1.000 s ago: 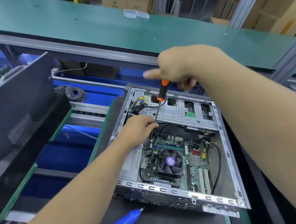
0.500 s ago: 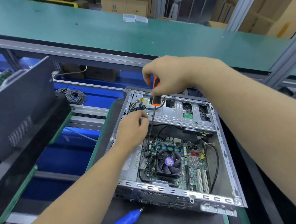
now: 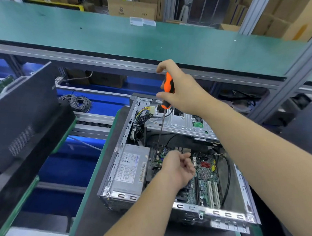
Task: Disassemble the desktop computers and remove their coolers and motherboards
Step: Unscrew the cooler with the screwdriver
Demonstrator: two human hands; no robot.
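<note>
An open desktop case (image 3: 182, 208) lies on a black mat, with its green motherboard (image 3: 206, 177) and grey power supply (image 3: 130, 169) exposed. My right hand (image 3: 186, 94) grips the orange-and-black screwdriver (image 3: 168, 85) upright above the drive cage (image 3: 180, 123). Its thin shaft runs down to the motherboard's far left corner. My left hand (image 3: 177, 166) hovers over the board just right of the shaft tip, fingers curled, with nothing seen in it. It hides the cooler.
A black side panel (image 3: 20, 109) leans at the left. A coil of grey cable (image 3: 77, 102) lies on the blue conveyor behind it. A long green bench (image 3: 120, 37) runs across the back, with cardboard boxes (image 3: 132, 7) beyond.
My left hand let go of the screwdriver shaft near the drive cage and dropped down over the cooler. My right hand shifted its grip on the handle, and the tip now reaches the board.
</note>
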